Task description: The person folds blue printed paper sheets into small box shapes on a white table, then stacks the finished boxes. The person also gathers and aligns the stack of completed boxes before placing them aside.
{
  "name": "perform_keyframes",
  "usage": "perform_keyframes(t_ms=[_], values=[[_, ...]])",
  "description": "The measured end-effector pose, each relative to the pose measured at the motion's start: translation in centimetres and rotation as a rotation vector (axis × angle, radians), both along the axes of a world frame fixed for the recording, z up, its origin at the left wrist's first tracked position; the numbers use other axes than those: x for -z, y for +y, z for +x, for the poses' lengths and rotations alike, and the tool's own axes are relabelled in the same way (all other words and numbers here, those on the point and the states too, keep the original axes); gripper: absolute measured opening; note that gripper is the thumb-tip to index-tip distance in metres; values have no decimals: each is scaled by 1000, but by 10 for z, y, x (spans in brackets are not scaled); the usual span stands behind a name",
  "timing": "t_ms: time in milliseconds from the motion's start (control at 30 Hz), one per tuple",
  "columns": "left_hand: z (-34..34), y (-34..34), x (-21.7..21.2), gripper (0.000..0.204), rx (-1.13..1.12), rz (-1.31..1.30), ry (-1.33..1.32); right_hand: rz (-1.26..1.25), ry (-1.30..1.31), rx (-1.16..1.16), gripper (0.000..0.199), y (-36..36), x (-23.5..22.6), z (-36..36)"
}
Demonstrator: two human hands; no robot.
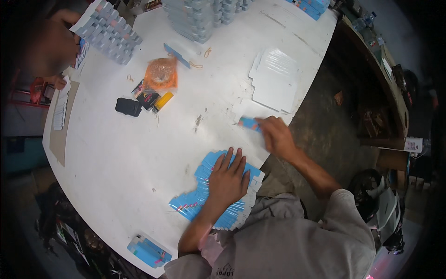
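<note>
Left hand [227, 179] flat on blue cartons [197, 197]; right hand [277, 135] pinches one carton [248, 123].

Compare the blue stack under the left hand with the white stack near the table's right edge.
The blue carton stack is fanned out and pressed flat by the left hand; the white carton stack lies squared up and untouched. The blue one shows printed colour; the white one looks plain. Both are flat cartons on the white table.

soft even light, dark vignetted corners, fisheye bending, slight blur
</note>
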State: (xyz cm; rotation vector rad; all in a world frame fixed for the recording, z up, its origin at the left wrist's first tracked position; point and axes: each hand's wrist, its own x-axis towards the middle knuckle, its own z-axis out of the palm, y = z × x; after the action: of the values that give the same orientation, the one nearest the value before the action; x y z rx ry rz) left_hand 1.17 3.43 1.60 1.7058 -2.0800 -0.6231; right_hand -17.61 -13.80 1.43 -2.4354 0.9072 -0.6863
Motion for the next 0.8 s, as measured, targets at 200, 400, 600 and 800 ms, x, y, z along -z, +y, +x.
perform_keyframes(t_ms=[200, 400, 600, 800], values=[[-7, -8, -24, 59, -50, -73, -141, 469, 29, -26, 33, 40, -12, 11], [-2, -6, -22, 60, -32, -36, -75, -439, 195, 352, 46, -21, -11, 17], [-4, -3, 5, 58, -37, -86, 2, 20, -3, 14, 43, -12, 1, 0], [-9, -7, -19, 73, -89, -67, -132, 356, 82, -54, 34, 41, -12, 12]])
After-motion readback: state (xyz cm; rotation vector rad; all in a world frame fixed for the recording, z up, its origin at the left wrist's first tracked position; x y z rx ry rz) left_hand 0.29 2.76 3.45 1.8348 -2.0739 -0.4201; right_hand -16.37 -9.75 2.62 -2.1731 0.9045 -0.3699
